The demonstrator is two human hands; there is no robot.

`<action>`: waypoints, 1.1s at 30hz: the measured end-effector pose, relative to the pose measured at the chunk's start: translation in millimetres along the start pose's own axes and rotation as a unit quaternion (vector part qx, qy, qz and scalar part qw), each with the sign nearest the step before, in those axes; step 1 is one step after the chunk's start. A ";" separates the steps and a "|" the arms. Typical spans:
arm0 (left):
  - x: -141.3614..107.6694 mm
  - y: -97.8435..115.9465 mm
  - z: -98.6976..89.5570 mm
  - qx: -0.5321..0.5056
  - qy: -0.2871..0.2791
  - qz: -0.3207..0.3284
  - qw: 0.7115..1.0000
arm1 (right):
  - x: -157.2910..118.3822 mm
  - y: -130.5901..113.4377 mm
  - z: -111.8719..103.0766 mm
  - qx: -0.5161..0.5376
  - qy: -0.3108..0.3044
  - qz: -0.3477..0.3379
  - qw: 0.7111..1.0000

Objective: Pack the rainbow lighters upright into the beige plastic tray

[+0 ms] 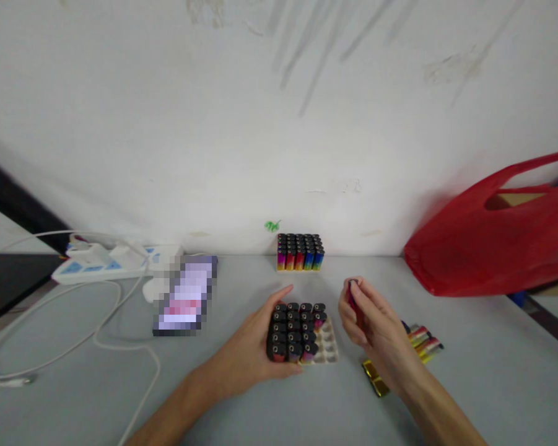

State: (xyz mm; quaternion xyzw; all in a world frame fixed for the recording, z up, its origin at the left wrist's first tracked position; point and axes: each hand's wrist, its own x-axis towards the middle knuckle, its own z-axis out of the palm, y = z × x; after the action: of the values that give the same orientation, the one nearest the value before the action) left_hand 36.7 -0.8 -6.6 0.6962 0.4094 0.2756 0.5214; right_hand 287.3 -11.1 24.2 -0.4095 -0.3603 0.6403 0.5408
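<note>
A white tray [329, 347] stands in the middle of the table, with black-topped lighters [293, 334] upright in its left and middle columns and bare slots at its right side. My left hand [255, 344] is wrapped round the tray's left side, thumb and fingers spread along its back and front edges. Just right of the tray, my right hand [369, 313] is closed on a dark red lighter [354, 297], mostly hidden by the fingers. Several loose lighters [420, 337] with red and yellow bodies lie beyond my right wrist, and gold-coloured ones [375, 376] lie below it.
A full block of colourful lighters [300, 253] stands against the wall. On the left are a phone [188, 294], a white power strip [104, 265] and looping white cables [106, 322]. A red bag [487, 238] rests at the back right.
</note>
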 end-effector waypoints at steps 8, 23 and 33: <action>0.6 -3.5 -1.1 0.018 0.002 0.006 1.000 | 2.5 3.2 2.7 0.058 -0.073 0.036 0.995; 0.6 -2.0 0.8 0.002 0.006 0.000 1.000 | 5.5 11.2 -4.0 0.048 -0.053 0.046 0.996; 0.9 -1.7 0.4 0.002 0.006 0.001 1.000 | 6.2 17.7 -11.5 -0.019 -0.023 0.056 0.998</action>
State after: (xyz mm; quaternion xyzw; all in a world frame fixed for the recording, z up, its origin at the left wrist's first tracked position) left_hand 36.9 0.0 -8.4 0.6964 0.4121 0.2793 0.5169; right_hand 290.4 -7.5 2.7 -0.4247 -0.3614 0.6715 0.4879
